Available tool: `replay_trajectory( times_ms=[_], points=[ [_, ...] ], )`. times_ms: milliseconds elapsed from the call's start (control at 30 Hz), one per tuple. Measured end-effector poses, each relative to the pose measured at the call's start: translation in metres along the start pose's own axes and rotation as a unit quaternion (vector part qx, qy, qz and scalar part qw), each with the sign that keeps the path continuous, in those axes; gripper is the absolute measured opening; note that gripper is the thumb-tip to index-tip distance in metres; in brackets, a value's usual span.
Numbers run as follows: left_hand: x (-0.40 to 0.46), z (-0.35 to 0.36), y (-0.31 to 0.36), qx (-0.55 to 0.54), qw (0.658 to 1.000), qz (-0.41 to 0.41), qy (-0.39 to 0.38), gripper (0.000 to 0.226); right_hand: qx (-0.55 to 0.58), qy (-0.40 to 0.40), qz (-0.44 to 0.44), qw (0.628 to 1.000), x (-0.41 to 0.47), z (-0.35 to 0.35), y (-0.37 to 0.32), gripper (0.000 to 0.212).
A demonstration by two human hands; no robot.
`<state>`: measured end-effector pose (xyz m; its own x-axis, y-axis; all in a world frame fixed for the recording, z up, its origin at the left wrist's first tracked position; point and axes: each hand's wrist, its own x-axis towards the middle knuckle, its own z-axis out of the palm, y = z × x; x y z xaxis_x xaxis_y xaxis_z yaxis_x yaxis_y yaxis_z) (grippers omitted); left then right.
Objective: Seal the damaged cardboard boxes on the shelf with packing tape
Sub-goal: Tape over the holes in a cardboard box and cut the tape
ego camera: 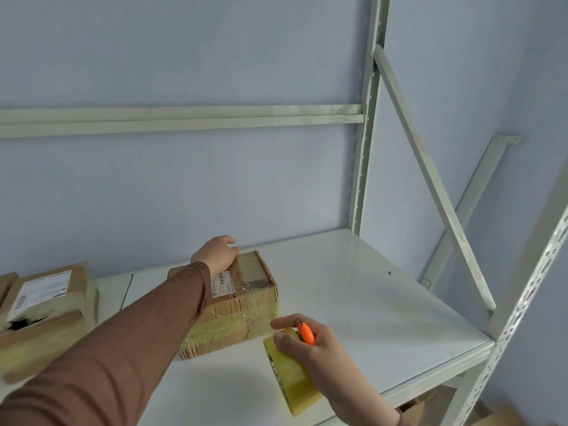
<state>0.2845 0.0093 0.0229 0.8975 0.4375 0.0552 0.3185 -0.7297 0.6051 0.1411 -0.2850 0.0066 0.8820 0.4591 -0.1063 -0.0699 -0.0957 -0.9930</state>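
A worn cardboard box (246, 309) with a white label and yellowish tape stands on the white shelf (384, 318). My left hand (216, 255) rests flat over its far top edge, the brown sleeve crossing the box. My right hand (310, 345) sits just in front of the box's right corner, gripping a yellowish roll of packing tape (287, 379) together with a small orange cutter (306, 333) whose blade points up. The tape roll hangs below the hand, apart from the box.
A second box (46, 309) with a white label and a torn dark hole lies at the left, another box edge (6, 284) beside it. Grey shelf posts (365, 149) and a diagonal brace (436, 186) stand on the right. Cardboard (415, 407) shows on the level below.
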Motion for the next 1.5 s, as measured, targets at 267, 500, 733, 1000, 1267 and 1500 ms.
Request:
replay_trajectory(
  times_ms=[267,500,733,1000,1267,1500],
  points=[
    [-0.007,0.001,0.003,-0.077,0.967,0.160,0.184,0.020,-0.013,0.006,0.017,1.000,-0.003,0.001,-0.005,0.008],
    [-0.008,0.007,0.009,0.140,0.980,0.132,-0.043,0.058,0.017,-0.006,-0.013,1.000,-0.003,0.005,-0.008,0.021],
    [-0.034,-0.018,0.013,-0.052,0.969,0.237,0.047,0.057,0.055,-0.030,-0.044,0.997,-0.008,-0.003,-0.021,0.036],
    [-0.071,-0.024,-0.013,0.217,0.903,0.271,-0.253,0.120,0.095,-0.028,-0.062,0.993,-0.008,-0.004,-0.039,0.018],
    [-0.081,-0.015,-0.012,0.193,0.931,0.245,-0.191,0.116,0.165,-0.023,-0.112,0.980,0.007,0.002,-0.090,0.006],
    [-0.077,-0.015,-0.010,0.188,0.933,0.229,-0.203,0.101,0.140,-0.030,-0.041,0.989,-0.010,0.002,-0.049,0.003]
  ],
)
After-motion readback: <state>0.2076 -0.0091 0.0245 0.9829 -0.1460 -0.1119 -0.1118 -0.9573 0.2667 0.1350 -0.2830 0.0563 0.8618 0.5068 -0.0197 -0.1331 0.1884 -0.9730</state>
